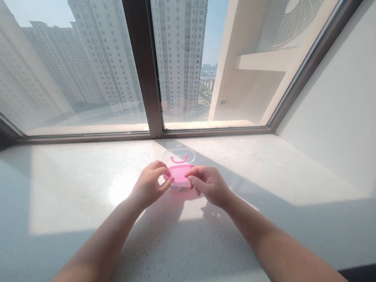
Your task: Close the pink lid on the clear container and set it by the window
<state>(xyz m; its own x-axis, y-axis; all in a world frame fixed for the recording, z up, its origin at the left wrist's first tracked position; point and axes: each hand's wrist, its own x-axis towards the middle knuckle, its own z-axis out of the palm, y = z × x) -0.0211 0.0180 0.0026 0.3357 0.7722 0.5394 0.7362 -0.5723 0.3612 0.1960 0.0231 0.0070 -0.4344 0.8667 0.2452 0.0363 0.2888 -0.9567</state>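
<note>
A small plastic box [179,173] with a pink inner part and a clear lower wall stands on the white sill. Its clear lid [171,152], with a curved pink handle [179,160], lies behind it, tilted back toward the window. My left hand [151,183] is at the left end of the box, thumb and forefinger curled together at the pink edge. At the right end, my right hand [209,185] pinches with thumb and forefinger over the pink part. Anything small between the fingertips is too small to make out.
The white speckled sill [181,243] carries bright sun patches and shadows. A brown window frame [154,70] rises behind the box, with tall buildings outside. A white wall [348,105] stands at the right, and the sill's front edge drops off at the lower right.
</note>
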